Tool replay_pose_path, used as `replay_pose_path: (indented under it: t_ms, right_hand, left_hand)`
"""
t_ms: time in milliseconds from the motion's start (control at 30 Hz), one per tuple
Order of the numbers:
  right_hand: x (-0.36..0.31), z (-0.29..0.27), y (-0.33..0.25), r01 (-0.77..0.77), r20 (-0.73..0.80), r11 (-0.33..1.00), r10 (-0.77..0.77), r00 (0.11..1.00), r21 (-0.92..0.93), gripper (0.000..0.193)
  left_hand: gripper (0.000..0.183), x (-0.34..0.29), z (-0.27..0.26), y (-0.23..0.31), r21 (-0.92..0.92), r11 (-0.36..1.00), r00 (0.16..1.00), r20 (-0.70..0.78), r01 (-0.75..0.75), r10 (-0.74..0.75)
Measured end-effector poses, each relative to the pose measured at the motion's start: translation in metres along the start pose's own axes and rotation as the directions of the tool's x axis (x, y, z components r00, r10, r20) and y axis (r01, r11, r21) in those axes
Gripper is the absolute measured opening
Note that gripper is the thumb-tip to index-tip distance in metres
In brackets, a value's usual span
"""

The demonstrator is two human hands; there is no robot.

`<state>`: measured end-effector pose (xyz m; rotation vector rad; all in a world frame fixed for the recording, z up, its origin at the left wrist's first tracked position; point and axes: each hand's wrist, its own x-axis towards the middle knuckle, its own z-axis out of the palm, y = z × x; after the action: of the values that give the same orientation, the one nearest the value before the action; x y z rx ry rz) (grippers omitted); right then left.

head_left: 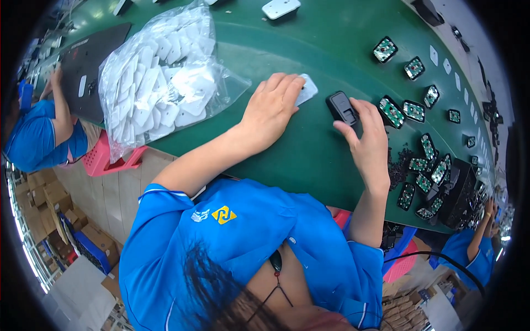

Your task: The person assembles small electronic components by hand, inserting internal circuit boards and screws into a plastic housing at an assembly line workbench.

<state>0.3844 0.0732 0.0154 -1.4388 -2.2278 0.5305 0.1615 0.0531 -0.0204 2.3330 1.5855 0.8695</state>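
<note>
My left hand (273,107) lies over a small white plastic cover (308,91), its fingers curled onto the near side, so part of the cover is hidden. To the right of it, my right hand (365,129) has thumb and fingers at the right and near edges of a black plastic case (341,107). That case is rectangular with rounded corners and a recessed face turned up. Left of my left hand stands a large clear plastic bag (160,77) full of white covers. Several black cases with green circuit boards (392,112) lie to the right of my right hand.
Small black parts (400,168) are heaped beside my right forearm, near a black box (461,193). A row of white pieces (457,81) runs along the far right. Another white cover (280,8) sits at the back. Co-workers in blue sit left (41,132) and right (475,254).
</note>
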Motion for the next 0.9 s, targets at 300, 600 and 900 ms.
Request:
replay_pose_path:
  t_ms: [300, 600, 900]
  right_hand:
    - [0.013, 0.013, -0.014, 0.191, -0.104, 0.977, -0.181, 0.978, 0.092, 0.039]
    - [0.031, 0.030, -0.028, 0.297, 0.050, 0.948, -0.304, 0.951, 0.117, 0.037]
    - [0.036, 0.037, -0.030, 0.380, 0.096, 0.925, -0.376, 0.922, -0.023, 0.037]
  left_hand:
    - [0.065, 0.002, -0.012, -0.028, -0.372, 0.927, 0.994, 0.086, -0.038, 0.075]
    - [0.057, -0.014, -0.017, -0.040, -0.430, 0.902, 0.991, 0.108, -0.026, 0.080]
    - [0.059, -0.020, -0.014, -0.050, -0.311, 0.945, 0.975, 0.154, -0.105, 0.159]
